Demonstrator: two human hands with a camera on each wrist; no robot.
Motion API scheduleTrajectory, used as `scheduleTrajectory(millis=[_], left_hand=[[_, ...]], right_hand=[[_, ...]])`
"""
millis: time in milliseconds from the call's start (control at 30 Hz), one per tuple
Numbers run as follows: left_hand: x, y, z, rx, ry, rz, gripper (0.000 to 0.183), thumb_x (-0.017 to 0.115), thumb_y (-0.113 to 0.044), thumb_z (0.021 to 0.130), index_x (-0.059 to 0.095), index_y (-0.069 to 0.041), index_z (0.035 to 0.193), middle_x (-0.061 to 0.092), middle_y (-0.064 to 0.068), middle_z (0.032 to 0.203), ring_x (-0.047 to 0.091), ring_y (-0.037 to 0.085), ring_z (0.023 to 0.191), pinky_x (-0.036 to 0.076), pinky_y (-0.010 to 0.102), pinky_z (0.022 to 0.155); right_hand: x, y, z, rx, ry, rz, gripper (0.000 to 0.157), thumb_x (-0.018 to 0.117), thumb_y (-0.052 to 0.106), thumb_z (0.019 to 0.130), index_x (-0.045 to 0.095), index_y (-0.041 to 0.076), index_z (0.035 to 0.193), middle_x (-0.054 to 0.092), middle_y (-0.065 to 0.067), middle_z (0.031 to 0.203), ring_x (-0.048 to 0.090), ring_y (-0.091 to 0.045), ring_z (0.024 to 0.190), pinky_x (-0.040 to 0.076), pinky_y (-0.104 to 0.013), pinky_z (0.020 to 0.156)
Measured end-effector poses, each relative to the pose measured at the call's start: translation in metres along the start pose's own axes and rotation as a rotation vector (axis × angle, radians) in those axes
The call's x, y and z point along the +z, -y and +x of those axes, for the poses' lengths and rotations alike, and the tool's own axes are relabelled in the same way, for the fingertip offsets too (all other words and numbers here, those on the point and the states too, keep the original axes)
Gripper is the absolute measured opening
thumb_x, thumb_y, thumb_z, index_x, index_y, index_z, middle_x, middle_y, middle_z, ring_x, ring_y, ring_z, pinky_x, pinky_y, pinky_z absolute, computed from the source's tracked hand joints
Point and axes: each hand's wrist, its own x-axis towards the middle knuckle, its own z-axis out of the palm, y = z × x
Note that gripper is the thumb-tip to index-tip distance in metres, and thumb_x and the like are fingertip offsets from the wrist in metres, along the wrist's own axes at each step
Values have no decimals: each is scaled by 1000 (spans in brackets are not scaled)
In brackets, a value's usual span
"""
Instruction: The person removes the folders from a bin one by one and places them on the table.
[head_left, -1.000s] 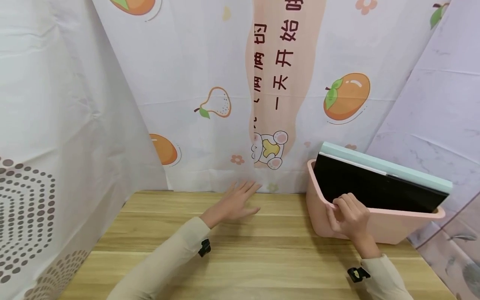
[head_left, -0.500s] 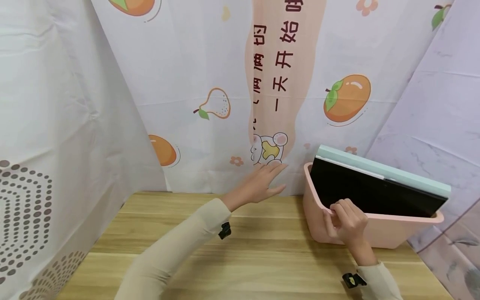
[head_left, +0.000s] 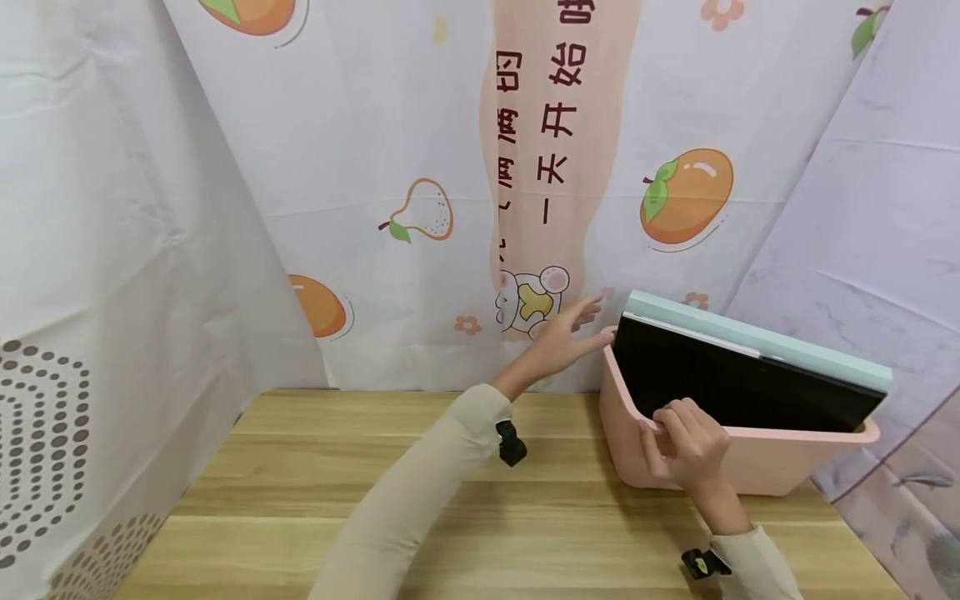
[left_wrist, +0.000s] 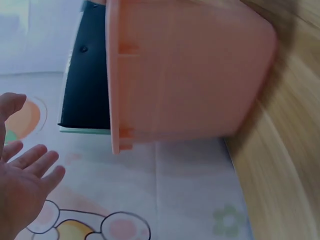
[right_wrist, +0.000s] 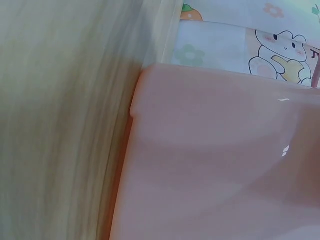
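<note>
lt fingers [left_wrist: 46, 163] nearer bin [left_wrist: 185, 75], spread

A glossy pink bin [right_wrist: 210, 150] rests on the wooden tabletop [right_wrist: 55, 125], a cartoon-printed sheet [right_wrist: 220, 42] beyond it.

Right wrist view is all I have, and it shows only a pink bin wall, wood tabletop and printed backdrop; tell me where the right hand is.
Observer: The head view shows the right hand gripping the rim of the pink bin, at the near left corner.
Operator: Tell me what the bin holds.
Observer: A flat black panel, with a pale teal layer behind it, stands tilted inside and sticks up above the rim.
Operator: Now report the left hand.
Observer: In the left wrist view, the left hand has its fingers extended, with a visible gap between it and the bin.
</note>
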Motion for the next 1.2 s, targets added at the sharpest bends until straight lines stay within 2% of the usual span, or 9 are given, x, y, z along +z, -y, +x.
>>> scheduleTrajectory(millis=[100,267,400,533,667,733,833,1000,1200], left_hand=[[5,2,8,-30,-8,-140,61,64,-34,89,36,-30,144,48,4,140,48,22,128,43,36,102],[11,14,20,-38,-17,-327,58,65,-22,89,41,-19,143,48,16,139,48,32,127,48,27,94],[14,22,26,-74,-31,-377,55,63,-21,91,42,-11,141,50,16,138,51,26,124,47,28,95],[18,28,32,-112,-42,-415,52,61,-21,92,43,-9,140,53,12,136,54,15,120,46,28,97],[24,34,38,-82,-44,-472,52,62,-14,91,44,-4,139,52,18,135,55,20,120,47,26,96],[28,36,42,-54,-54,-457,50,62,-11,91,45,-2,137,53,19,134,55,24,119,47,24,94],[31,39,45,-13,-63,-384,49,63,-12,90,48,-2,136,55,16,132,54,27,120,47,21,93],[35,38,49,-1,-35,-254,45,63,-18,91,52,-9,133,57,6,132,54,21,119,46,21,93],[39,36,54,26,-38,-144,36,63,-16,91,59,-10,126,58,5,126,56,14,108,47,23,92]], right_hand=[[0,0,0,3,-2,-1,39,59,24,79,48,2,48,43,-7,47,33,-16,40,22,-25,37],[1,1,0,5,0,0,40,58,24,79,48,2,48,43,-7,47,32,-15,40,22,-25,37],[2,1,0,7,1,-5,40,58,25,79,48,2,48,43,-7,47,32,-15,40,22,-25,36],[2,1,0,7,-2,-5,40,59,25,79,48,2,48,43,-6,47,32,-15,40,22,-25,37],[1,3,1,8,-4,-6,41,59,26,80,48,2,48,43,-6,47,32,-15,40,22,-25,37],[1,4,2,11,0,-8,41,59,26,80,48,2,48,44,-7,47,32,-16,40,23,-25,37],[1,4,1,14,8,-9,41,58,26,80,48,2,48,44,-7,47,32,-16,40,23,-26,37],[1,3,-1,17,19,-20,42,58,27,80,49,1,49,44,-7,47,32,-16,39,23,-27,36],[3,-1,-5,14,16,-25,43,59,28,80,49,2,48,44,-7,47,33,-17,39,23,-27,36]])
